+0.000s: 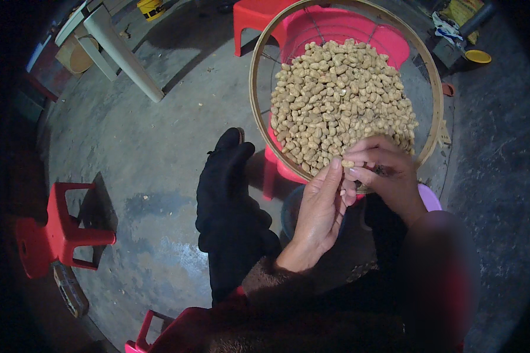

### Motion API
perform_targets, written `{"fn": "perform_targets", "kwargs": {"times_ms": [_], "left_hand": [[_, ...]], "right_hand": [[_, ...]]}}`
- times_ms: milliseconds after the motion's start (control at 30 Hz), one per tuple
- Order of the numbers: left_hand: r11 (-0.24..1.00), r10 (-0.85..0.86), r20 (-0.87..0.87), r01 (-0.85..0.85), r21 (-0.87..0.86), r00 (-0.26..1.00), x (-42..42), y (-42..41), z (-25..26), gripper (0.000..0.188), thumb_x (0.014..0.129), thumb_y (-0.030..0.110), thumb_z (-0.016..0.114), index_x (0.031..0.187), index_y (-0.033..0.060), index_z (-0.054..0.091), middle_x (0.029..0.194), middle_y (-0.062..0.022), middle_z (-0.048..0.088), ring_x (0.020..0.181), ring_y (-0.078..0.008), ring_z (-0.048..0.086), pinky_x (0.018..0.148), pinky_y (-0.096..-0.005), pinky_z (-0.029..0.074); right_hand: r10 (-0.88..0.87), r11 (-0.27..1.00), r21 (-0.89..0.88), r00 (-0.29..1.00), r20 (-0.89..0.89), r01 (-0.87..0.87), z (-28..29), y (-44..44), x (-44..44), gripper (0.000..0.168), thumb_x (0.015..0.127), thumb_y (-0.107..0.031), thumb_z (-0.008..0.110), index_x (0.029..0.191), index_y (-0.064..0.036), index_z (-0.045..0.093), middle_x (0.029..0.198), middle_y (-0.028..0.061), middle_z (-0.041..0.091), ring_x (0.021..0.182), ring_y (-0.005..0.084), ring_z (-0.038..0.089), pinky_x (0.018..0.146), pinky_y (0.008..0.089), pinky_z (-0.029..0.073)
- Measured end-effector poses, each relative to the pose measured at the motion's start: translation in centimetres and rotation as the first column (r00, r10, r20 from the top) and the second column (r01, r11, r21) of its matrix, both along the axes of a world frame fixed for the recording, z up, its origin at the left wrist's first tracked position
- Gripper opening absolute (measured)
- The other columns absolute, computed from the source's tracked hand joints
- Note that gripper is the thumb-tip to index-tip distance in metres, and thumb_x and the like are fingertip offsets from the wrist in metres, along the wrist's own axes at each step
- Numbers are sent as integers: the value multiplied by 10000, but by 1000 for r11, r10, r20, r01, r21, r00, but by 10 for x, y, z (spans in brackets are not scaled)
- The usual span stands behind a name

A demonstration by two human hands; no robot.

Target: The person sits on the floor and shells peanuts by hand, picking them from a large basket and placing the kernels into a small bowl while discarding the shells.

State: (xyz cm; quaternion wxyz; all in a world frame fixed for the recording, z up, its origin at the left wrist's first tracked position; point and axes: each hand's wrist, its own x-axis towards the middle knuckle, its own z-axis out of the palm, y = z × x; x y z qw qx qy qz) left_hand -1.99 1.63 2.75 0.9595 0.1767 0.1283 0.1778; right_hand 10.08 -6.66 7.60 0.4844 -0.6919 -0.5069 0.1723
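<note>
My left hand and my right hand meet over the near edge of a round sieve with a wooden hoop. Between their fingertips is one unshelled peanut, pinched by the left thumb and the right thumb and fingers. A heap of unshelled peanuts covers much of the sieve's mesh just beyond my hands. The sieve rests on a pinkish-red plastic chair. Partly hidden under my left hand is a dark blue-green basin; its contents cannot be made out.
A purple plastic rim shows beside my right wrist. Red plastic chairs stand behind the sieve and at the left. A pale table leg, a yellow bucket and a yellow lid are farther off on the concrete floor.
</note>
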Motion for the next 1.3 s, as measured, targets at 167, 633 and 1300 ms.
{"fn": "perform_targets", "kwargs": {"times_ms": [167,633,1300], "left_hand": [[999,39,-27,-38,26,999,-3,0,-2,242,971,289,490,1064,82,573,852,26,579,684,-47,515,607,-186,467],[991,-8,104,22,-131,994,-5,4,7,249,956,237,521,1110,43,552,1011,-39,594,683,-46,471,579,-177,438],[993,-113,128,116,-15,985,-3,5,-1,327,980,308,463,1142,33,536,964,-37,612,639,-32,439,539,-176,401]], "right_hand": [[-90,996,37,963,255,83,6,6,-15,231,729,-64,713,958,-86,693,929,47,606,842,144,594,663,255,465],[-64,993,99,997,-32,67,3,4,-16,203,743,-6,692,941,-52,687,889,48,594,828,121,570,674,230,427],[-97,994,50,994,-52,100,5,1,-19,176,749,3,699,920,-36,697,800,13,564,696,66,509,602,212,393]]}}
